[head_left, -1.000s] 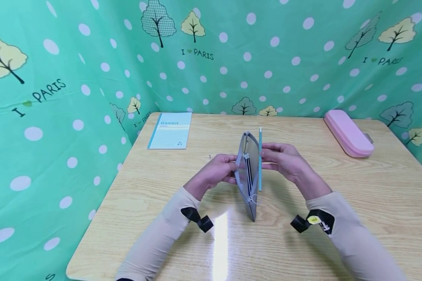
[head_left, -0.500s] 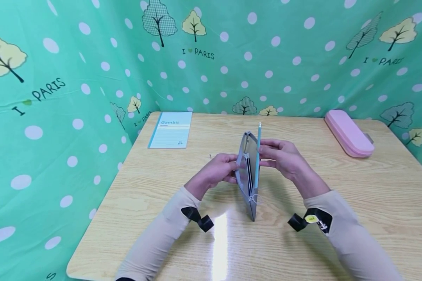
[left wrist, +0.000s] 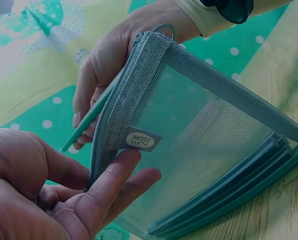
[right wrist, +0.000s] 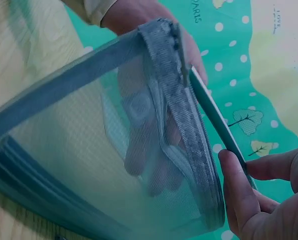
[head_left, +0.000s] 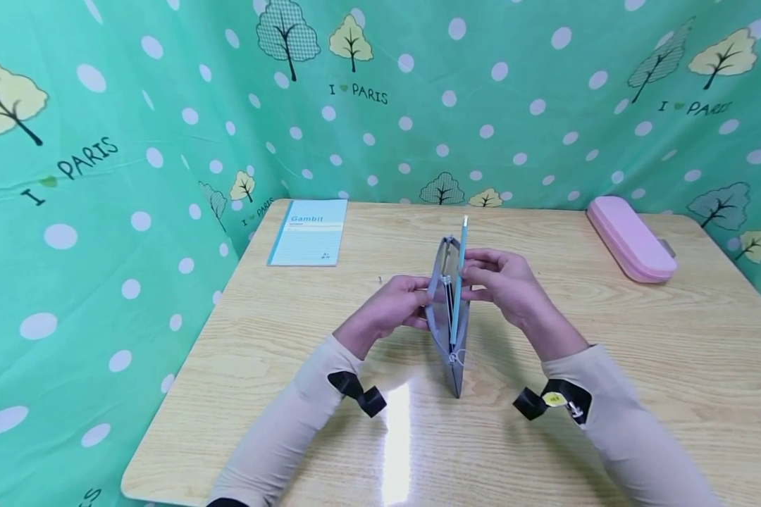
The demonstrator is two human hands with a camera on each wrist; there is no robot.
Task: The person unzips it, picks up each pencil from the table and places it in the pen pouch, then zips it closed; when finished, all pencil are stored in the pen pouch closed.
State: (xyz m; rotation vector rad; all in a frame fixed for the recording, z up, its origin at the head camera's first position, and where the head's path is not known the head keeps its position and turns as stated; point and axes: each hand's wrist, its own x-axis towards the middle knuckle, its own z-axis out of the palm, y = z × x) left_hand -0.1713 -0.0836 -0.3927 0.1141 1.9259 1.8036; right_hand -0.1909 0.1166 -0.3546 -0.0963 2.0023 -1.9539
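Observation:
A grey mesh zip pouch (head_left: 440, 317) stands on edge on the table with its zip side up and apart. My left hand (head_left: 392, 308) grips its left wall, thumb inside the rim and fingers on the mesh by the label (left wrist: 140, 141). Between thumb and fingers, my right hand (head_left: 506, 283) pinches a light blue pencil (head_left: 458, 296). The pencil lies lengthwise over the pouch's opening, its eraser end pointing away. Through the mesh, several dark pencils (left wrist: 239, 185) show along the pouch's bottom. A ring (head_left: 463, 358) hangs from the zip's near end.
A light blue notebook (head_left: 308, 234) lies at the back left of the wooden table (head_left: 279, 394). At the back right is a pink pencil case (head_left: 631, 239). A tiny object (head_left: 380, 279) sits left of the pouch. Green printed cloth (head_left: 514, 91) hangs behind.
My right hand has moved left, bringing the blue pencil from beside the pouch's right wall to over its opening; the pencil now tilts slightly. The left hand and pouch have hardly moved.

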